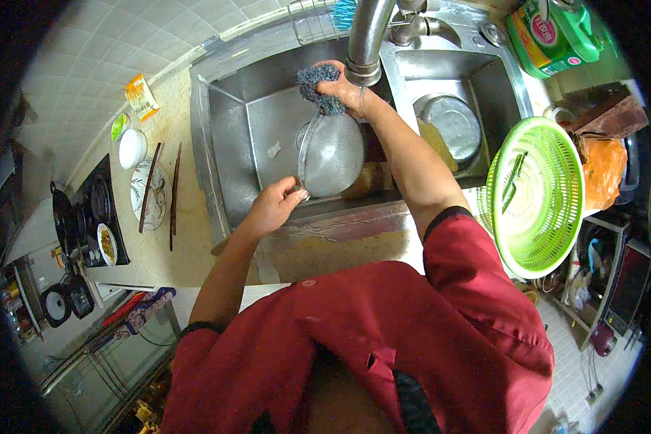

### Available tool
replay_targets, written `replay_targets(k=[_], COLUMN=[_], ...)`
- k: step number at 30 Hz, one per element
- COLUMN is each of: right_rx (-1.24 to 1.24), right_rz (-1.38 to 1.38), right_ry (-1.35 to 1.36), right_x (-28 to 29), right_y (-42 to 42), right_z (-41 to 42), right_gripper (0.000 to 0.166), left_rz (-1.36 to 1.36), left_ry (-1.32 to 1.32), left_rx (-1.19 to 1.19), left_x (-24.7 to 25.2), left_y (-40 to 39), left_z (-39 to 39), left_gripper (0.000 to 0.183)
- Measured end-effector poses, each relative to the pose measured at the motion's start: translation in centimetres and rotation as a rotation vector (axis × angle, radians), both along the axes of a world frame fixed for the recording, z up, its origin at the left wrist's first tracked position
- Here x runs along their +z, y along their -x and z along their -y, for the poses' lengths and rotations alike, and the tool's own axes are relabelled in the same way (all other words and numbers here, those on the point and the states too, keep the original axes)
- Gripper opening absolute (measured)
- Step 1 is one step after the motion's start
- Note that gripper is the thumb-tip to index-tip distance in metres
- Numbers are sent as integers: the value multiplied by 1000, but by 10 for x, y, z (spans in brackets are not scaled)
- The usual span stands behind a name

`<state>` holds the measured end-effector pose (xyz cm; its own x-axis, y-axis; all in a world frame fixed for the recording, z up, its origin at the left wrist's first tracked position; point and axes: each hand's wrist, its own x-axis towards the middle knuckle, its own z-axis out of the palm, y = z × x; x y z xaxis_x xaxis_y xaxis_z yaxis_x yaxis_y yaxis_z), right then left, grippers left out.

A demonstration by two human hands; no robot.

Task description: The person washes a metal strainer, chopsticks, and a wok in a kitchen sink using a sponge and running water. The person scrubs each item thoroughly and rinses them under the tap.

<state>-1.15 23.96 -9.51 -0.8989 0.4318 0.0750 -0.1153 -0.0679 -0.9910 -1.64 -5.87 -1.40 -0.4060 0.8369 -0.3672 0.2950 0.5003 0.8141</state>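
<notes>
Over the left basin of a double stainless steel sink, my left hand grips the near end of a fine-mesh metal strainer. The strainer is tilted on its side, its mesh bowl bulging to the right. My right hand holds a dark grey scouring pad at the strainer's far rim. Above my right wrist is the faucet spout, and a thin stream of water runs down by the wrist. A small whitish scrap lies on the basin floor.
The right basin holds a round metal pan and a yellowish cloth. A green plastic colander stands at the right, beside an orange bag. To the left are a patterned bowl, chopsticks and a white bowl.
</notes>
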Motion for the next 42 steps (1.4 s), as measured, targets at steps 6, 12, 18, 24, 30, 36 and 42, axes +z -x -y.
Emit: replay_targets(k=[6, 12, 18, 24, 30, 36, 42], right_rx=[-83, 5, 344, 135, 259, 134, -27], right_rz=[200, 205, 50, 495, 196, 160, 520], right_ry=[-104, -610, -941, -1004, -886, -914, -855], right_x=[-18, 12, 71, 80, 59, 43, 58], right_y=[-11, -37, -81, -73, -71, -72, -68], right_z=[18, 34, 67, 62, 69, 72, 76], right_gripper=[41, 36, 34, 22, 23, 24, 21], left_rz=[147, 533, -31, -331, -324, -201, -184], left_ry=[7, -86, -181, -207, -180, -231, -295], left_rx=[-38, 465, 432, 323, 327, 373, 421], left_x=[-35, -66, -76, -51, -48, -50, -58], left_y=[14, 9, -5, -8, -2, -1, 1], left_z=[-1, -15, -23, -17, -12, -6, -8], left_gripper=[23, 22, 19, 21, 23, 26, 26])
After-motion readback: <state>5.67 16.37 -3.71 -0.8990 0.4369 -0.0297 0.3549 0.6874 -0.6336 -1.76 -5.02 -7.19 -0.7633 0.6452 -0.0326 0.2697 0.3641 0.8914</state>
